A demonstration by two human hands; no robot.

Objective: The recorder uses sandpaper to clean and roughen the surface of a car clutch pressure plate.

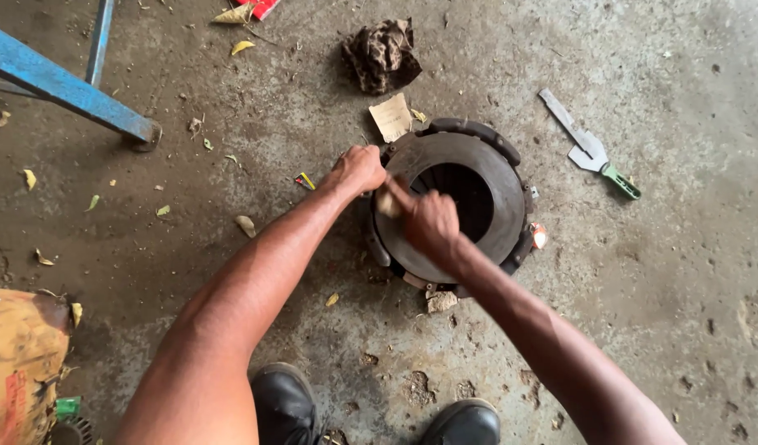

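A round dark metal clutch pressure plate [494, 177] lies flat on the dirty concrete floor, its smooth ring face up around a dark central hole. My left hand [358, 167] grips the plate's left rim with closed fingers. My right hand [428, 221] presses a small pale scrap, seemingly sandpaper [386, 203], against the ring's left side. My two black shoes [284, 404] show at the bottom edge.
A flat metal tool with a green handle [589, 147] lies right of the plate. A crumpled dark rag [381, 53] and a cardboard scrap [390, 117] lie behind it. A blue metal frame leg [62, 86] stands at upper left; an orange container [16, 363] sits at lower left.
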